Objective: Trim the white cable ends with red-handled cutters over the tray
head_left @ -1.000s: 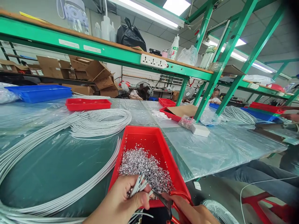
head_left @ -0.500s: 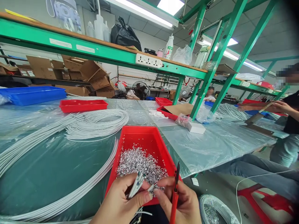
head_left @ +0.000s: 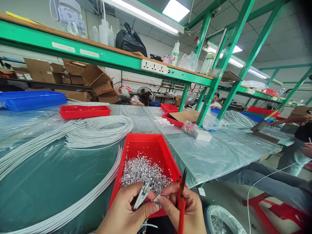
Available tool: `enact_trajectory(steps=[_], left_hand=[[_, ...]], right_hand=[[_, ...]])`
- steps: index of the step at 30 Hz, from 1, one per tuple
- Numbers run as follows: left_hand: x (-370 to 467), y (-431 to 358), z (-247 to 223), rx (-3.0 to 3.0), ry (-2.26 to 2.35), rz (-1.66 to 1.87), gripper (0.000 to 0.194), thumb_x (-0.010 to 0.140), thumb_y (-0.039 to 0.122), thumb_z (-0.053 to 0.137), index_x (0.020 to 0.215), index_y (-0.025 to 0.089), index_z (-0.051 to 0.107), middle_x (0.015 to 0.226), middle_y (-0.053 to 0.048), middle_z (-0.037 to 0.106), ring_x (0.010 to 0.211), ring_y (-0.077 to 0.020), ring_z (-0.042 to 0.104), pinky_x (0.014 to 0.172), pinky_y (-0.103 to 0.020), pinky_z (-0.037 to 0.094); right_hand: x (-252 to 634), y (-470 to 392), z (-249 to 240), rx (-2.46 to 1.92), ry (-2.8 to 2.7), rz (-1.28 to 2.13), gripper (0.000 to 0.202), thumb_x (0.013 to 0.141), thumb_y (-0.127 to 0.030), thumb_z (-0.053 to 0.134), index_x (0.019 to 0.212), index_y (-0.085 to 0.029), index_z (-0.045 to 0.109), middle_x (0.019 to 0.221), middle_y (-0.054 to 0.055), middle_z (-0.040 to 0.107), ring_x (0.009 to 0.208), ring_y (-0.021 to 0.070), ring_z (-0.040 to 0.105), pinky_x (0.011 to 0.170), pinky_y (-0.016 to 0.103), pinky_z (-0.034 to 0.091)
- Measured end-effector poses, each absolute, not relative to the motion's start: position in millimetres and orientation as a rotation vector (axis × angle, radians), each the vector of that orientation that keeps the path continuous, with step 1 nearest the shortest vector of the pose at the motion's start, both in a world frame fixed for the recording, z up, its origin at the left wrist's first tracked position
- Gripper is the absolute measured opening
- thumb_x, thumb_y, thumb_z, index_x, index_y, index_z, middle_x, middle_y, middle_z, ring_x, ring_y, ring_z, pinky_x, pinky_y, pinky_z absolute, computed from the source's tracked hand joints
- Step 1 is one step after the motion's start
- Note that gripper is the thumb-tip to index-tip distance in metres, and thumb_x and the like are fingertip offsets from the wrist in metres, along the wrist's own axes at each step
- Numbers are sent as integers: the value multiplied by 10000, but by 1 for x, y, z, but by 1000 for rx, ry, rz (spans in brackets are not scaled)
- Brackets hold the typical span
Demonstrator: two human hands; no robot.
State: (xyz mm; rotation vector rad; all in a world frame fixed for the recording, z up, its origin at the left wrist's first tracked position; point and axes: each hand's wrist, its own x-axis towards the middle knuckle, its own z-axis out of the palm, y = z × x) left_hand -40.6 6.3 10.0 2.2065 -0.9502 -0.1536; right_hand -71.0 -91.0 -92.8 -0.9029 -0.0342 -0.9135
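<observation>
Over the near end of a red tray [head_left: 145, 139], both hands work close together. My left hand [head_left: 129, 208] is closed around a bundle of white cables [head_left: 142, 195], their cut ends pointing up. Its thumb and finger pinch one cable end [head_left: 158, 197], which the fingertips of my right hand [head_left: 187, 208] also touch. Tucked in my right hand is a pair of orange-handled pliers or cutters [head_left: 181, 211], dark tips upward; their exact kind is unclear. Small silvery scraps [head_left: 143, 172] lie heaped in the tray.
Long white cables [head_left: 97, 191] curve across the table at left, with a coil [head_left: 102, 130] behind. A red tray [head_left: 85, 111] and a blue tray [head_left: 34, 100] stand farther back. A white box [head_left: 202, 136] sits by the green post. Another person [head_left: 301, 130] is at right.
My hands stay at the cable end with little visible movement. The camera view has shifted slightly. At right, the other person has moved, and a hand now shows lower at the edge.
</observation>
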Motion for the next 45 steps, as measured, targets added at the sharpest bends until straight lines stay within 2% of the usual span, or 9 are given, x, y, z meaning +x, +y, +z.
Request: enact_trajectory(steps=[7,14,19,23,25,29,32,35,45], left_hand=[[-43,5,14,2205,-943,-208,243,675,377,618,649,143,558,527,54,377,506,-100,286,498,-229,223],[-35,7,8,2246,-971,-180,237,688,369,625,659,136,595,564,21,463,533,-115,375,524,-226,291],[-31,8,0,2210,-987,-16,212,688,372,644,646,168,600,604,3,535,553,-136,462,529,-230,338],[-32,7,-1,2192,-1064,209,194,687,303,657,578,176,560,589,7,525,558,-140,490,547,-230,353],[-33,7,2,2191,-1007,120,195,683,315,657,589,173,563,576,11,523,551,-135,471,549,-230,344],[-33,8,7,2115,-900,-344,227,686,369,650,647,154,592,535,10,552,523,-120,431,535,-222,298],[-31,9,8,2038,-900,-512,297,698,430,656,657,146,580,539,5,567,540,-120,448,555,-219,307],[-28,9,8,2051,-939,-518,339,711,476,639,662,145,586,546,6,555,532,-117,429,548,-223,309],[-31,6,10,2091,-929,-399,243,731,391,634,686,158,581,572,22,551,538,-113,443,565,-216,349]], right_hand=[[-66,-95,-97,-942,-86,-827,301,614,-435,737,605,-153,632,441,-60,310,424,72,255,410,197,254],[-77,-91,-87,-848,-53,-815,263,601,-342,748,584,-135,588,451,-81,280,442,55,218,448,203,159],[-78,-89,-84,-906,-22,-832,300,626,-400,719,586,-150,558,466,-68,304,445,68,244,438,212,200],[-74,-88,-88,-887,-63,-808,310,674,-422,687,606,-162,530,474,-69,304,445,70,236,434,211,213],[-73,-90,-89,-839,-92,-800,290,662,-394,710,647,-165,533,484,-76,308,454,70,242,441,206,220],[-73,-96,-89,-758,-172,-749,315,602,-310,777,823,-173,600,494,-100,301,457,55,235,448,183,197],[-71,-97,-89,-729,-331,-654,250,616,-309,776,764,-166,634,474,-95,319,443,41,249,446,172,189],[-66,-97,-93,-735,-374,-620,244,624,-306,772,666,-159,581,469,-83,355,448,47,275,448,172,220],[-74,-96,-83,-802,-165,-699,318,566,-336,789,575,-143,537,490,-58,380,480,67,298,473,206,222]])
